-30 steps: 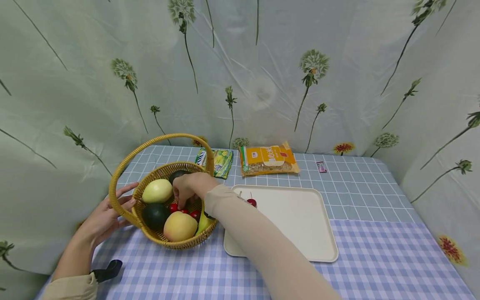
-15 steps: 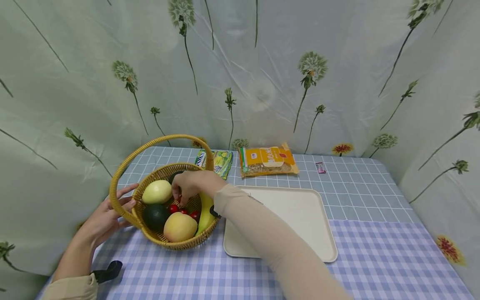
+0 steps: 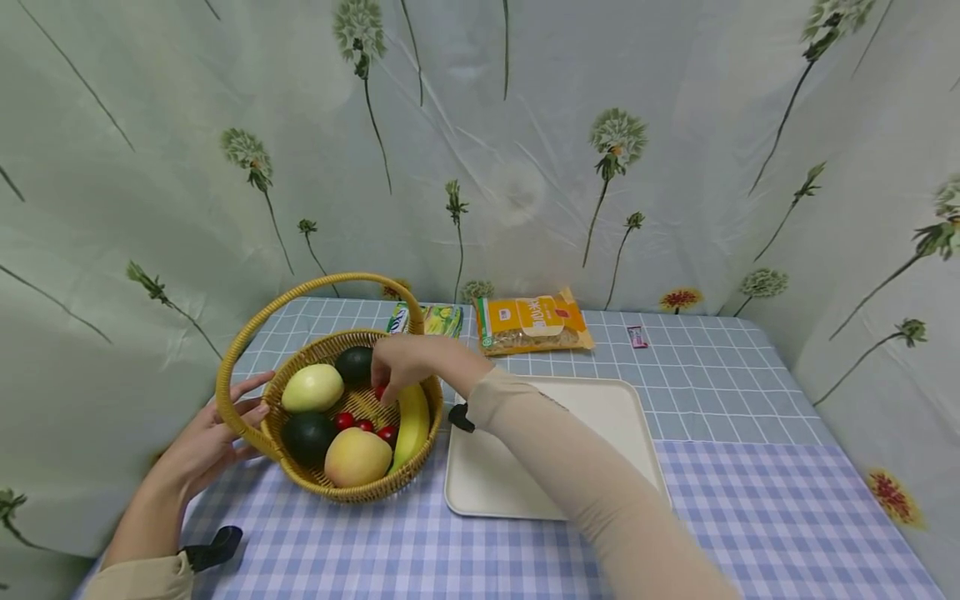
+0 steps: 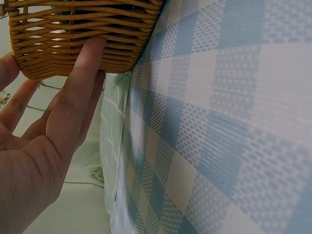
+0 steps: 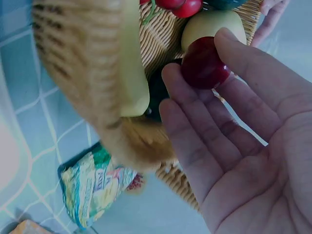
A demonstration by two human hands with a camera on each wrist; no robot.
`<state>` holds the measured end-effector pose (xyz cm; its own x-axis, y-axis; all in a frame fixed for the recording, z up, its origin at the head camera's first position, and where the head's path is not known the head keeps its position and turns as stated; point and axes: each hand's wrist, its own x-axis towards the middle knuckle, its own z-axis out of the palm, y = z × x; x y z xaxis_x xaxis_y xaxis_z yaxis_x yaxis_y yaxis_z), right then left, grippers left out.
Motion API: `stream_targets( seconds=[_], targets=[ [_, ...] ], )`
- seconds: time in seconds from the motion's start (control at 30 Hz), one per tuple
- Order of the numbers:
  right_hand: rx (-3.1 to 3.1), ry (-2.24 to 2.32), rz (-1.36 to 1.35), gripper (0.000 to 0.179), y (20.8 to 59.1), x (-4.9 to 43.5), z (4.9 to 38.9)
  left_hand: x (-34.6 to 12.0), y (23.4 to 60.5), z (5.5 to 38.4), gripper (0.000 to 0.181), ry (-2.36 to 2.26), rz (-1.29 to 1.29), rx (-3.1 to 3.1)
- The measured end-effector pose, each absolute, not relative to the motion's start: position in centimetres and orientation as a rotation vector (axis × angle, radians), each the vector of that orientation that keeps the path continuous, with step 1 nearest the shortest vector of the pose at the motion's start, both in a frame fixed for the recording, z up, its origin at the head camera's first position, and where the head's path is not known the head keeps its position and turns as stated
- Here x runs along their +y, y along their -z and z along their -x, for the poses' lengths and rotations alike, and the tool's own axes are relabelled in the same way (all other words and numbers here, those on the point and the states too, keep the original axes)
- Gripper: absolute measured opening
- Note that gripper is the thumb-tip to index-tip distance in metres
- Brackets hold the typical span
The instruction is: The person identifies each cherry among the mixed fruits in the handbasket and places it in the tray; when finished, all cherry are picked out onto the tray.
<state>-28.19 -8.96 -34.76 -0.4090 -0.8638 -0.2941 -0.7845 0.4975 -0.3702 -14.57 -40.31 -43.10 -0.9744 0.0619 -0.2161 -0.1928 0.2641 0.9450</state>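
A yellow wicker basket (image 3: 341, 496) with a tall arched handle stands at the left of the table. My right hand (image 3: 408, 360) is over its right side, pinching a dark red cherry (image 5: 204, 63) between thumb and fingers. Inside lie a banana (image 3: 412, 425), a peach (image 3: 358, 457), a pale yellow-green fruit (image 3: 312, 387), two dark green fruits (image 3: 309, 438) and a few red cherries (image 3: 344, 420). My left hand (image 4: 58, 117) touches the basket's left outer side with extended fingers.
A cream tray (image 3: 540, 492) lies right of the basket, partly hidden under my right forearm. At the back are a green packet (image 3: 442, 320), an orange bag (image 3: 534, 323) and a small pink sachet (image 3: 637, 337). A printed curtain hangs behind and around the table.
My right hand has risen from the basket's middle with a cherry and moved right, over the banana. More of the rear dark green fruit shows. My left hand stays at the basket.
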Motion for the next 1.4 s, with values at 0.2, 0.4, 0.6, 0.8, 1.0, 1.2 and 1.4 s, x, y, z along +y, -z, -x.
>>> stream_targets(
  seconds=[0.2, 0.4, 0.6, 0.8, 1.0, 1.2, 1.4],
  targets=[
    [2.285, 0.333, 1.343, 0.032, 34.2, -7.0, 28.0, -40.4, 43.3, 14.5, 0.065, -1.812, 0.118, 2.297],
    [2.26, 0.47, 1.288, 0.038, 33.6, -4.3, 27.9, -40.5, 43.3, 14.4, 0.064, -1.853, 0.107, 2.266],
    [2.302, 0.503, 1.249, 0.04, 33.7, -1.3, 28.2, -40.6, 43.3, 14.4, 0.064, -1.838, 0.093, 2.279],
    [2.306, 0.623, 1.202, 0.029, 34.0, 1.9, 28.7, -40.6, 43.3, 14.4, 0.063, -1.83, 0.092, 2.283],
    [2.314, 0.718, 1.082, 0.028, 35.1, 5.3, 29.1, -40.6, 43.3, 14.3, 0.064, -1.819, 0.089, 2.291],
    [2.436, 0.702, 1.001, 0.028, 37.3, 9.0, 29.2, -40.5, 43.3, 14.4, 0.064, -1.805, 0.094, 2.304],
    [2.47, 0.724, 0.899, 0.036, 39.6, 11.4, 28.8, -40.4, 43.2, 14.5, 0.064, -1.822, 0.096, 2.289]
  ],
)
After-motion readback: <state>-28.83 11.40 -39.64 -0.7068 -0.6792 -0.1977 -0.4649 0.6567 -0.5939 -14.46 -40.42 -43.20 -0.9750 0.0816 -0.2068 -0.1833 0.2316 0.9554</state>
